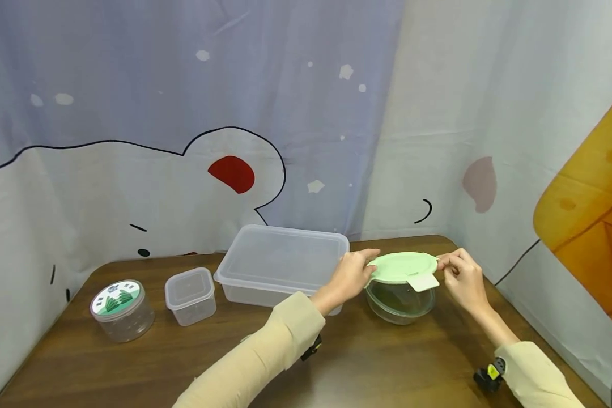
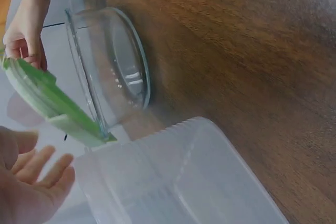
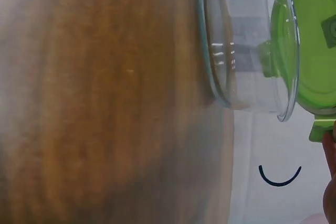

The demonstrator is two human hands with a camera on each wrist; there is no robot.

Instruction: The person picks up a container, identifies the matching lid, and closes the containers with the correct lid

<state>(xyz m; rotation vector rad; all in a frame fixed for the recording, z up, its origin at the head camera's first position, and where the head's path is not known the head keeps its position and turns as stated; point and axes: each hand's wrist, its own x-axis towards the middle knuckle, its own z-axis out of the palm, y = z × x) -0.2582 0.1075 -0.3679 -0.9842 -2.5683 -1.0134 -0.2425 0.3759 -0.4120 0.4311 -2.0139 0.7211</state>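
A round, light green lid (image 1: 404,266) with side flaps is tilted over a clear glass bowl (image 1: 400,309) at the right of the table. My right hand (image 1: 464,279) pinches a flap at the lid's right edge; the left wrist view shows this edge raised and the opposite edge low by the bowl's rim (image 2: 86,77). At the lid's left edge, my left hand (image 1: 351,275) has its thumb and fingers apart, fingertips close to the lid. In the right wrist view the lid's green underside (image 3: 315,40) faces the bowl, and only part of my right hand (image 3: 329,182) shows.
A large lidded plastic box (image 1: 280,260) stands just left of the bowl, beneath my left forearm. Farther left are a small square container (image 1: 190,294) and a round jar (image 1: 122,311) with a green-and-white top. A printed curtain (image 1: 306,113) hangs behind the wooden table (image 1: 336,362).
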